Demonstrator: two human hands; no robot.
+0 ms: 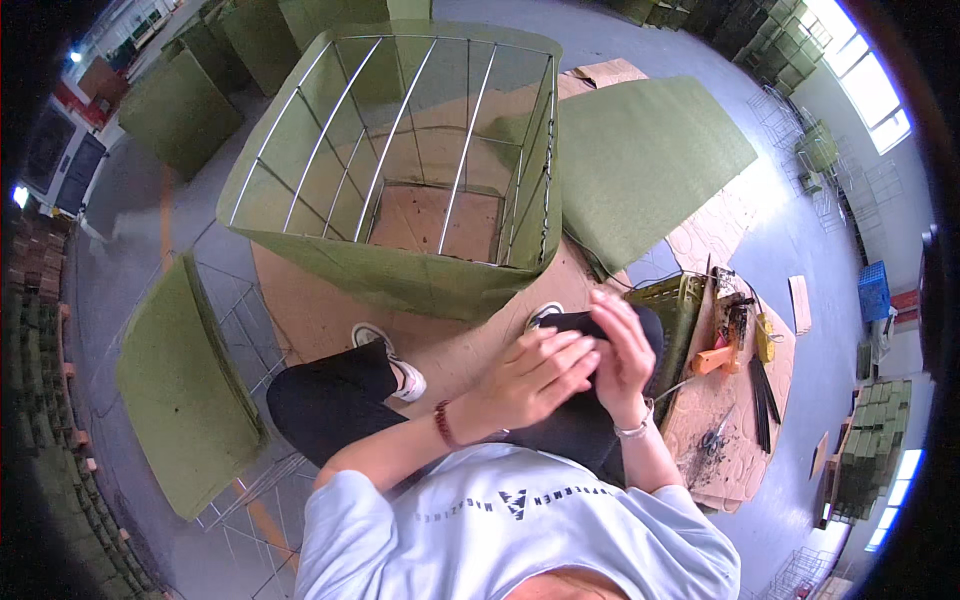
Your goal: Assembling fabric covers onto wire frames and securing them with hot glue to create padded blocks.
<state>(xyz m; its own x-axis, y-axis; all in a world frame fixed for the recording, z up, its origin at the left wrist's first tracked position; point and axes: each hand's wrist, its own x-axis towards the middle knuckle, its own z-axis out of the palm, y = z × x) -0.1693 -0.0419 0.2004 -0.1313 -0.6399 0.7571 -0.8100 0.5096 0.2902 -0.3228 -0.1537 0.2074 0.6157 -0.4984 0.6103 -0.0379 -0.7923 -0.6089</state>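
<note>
Both my hands are raised close together above my lap, and in the head view they overlap. My left hand [535, 378] has its fingers stretched toward my right palm. The right hand [624, 358] is upright with its fingers extended, and no object shows in either. Beyond my knees stands a large box-shaped wire frame [408, 100] wrapped in green sheet material [390, 272]. Bare metal rods cross its upper face, and dark twisted lacing [546, 180] runs down its right edge. Neither hand touches it.
Cardboard [330, 310] lies under the frame. A green sheet [660, 150] lies at right, and stacked green panels [185, 390] rest on wire grids [245, 325] at left. On cardboard beside my right knee are an orange-handled tool [713, 360], scissors [714, 438] and black strips [765, 405].
</note>
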